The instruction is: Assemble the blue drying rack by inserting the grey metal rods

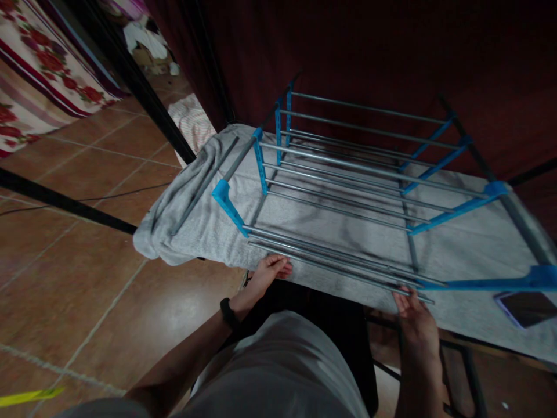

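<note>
A partly assembled rack (339, 159) of metal rods and blue plastic brackets lies on a grey blanket (313, 215). Along its near side, a loose-looking metal rod (339, 268) runs beside other rods, close to the blanket's front edge. My left hand (272, 271) is closed near the rod's left end, thumb and fingers together against it; the exact contact is partly hidden. Toward the other end, my right hand (413, 313) has its fingertips pinched around the same rod. One blue bracket (487, 284) sits just beyond my right hand.
A phone (525, 307) rests on the blanket at the right. Another grey tube (206, 186) lies on the left folds. Black frame bars (143, 104) cross the left side above the tiled floor (100, 244). Behind the rack hangs a dark red curtain (369, 52).
</note>
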Motion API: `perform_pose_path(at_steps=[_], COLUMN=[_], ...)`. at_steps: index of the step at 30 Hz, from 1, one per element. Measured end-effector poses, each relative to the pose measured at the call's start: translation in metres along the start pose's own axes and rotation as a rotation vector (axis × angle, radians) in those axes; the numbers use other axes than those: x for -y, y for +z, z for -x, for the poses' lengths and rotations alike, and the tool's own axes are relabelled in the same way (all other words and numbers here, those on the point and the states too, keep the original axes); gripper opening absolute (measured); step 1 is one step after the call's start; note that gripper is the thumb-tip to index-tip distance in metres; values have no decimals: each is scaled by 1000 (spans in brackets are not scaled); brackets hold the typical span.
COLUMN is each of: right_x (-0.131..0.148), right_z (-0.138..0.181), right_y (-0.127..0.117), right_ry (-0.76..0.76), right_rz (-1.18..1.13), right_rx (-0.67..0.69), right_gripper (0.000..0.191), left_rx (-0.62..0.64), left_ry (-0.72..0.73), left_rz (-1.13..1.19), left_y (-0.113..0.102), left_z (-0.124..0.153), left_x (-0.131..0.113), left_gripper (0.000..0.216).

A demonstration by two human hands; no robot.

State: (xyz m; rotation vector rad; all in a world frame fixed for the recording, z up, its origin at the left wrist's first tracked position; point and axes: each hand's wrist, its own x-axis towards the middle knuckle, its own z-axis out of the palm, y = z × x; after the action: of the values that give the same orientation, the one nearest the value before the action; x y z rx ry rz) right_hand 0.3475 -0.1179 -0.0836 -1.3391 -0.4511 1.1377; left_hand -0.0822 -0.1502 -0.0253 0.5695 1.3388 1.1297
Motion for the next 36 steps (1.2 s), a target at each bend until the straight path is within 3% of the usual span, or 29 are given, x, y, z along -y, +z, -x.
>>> perform_pose_path(at_steps=[3,8,11,14,19,29,36], right_x=[2,3,1,-1,0,1,1], right_z=[0,1,-2,-5,-3,3,3], right_y=[2,4,2,-1,-1,7,9], right_ry=[32,59,56,49,64,29,-2], right_rz=[-41,-64,-68,-51,-87,-116,-92], right_rx=[-30,-27,-31,-25,1,-63,-80], right_gripper=[34,33,29,26,25,22,24], left_rx=[-9,-125,-107,-26,107,249,258], left_ry=[127,573,767,875,891,868,752], left_rz=[-197,-663,-952,-1147,-1327,-1419,-1184], left_y=[2,-3,-9,-15,-18,-15,-12], left_z=[1,4,2,-4,-9,-18,-17], left_x=[6,6,2,1,5,-2,-1], left_gripper=[24,14,21,29,31,37,31])
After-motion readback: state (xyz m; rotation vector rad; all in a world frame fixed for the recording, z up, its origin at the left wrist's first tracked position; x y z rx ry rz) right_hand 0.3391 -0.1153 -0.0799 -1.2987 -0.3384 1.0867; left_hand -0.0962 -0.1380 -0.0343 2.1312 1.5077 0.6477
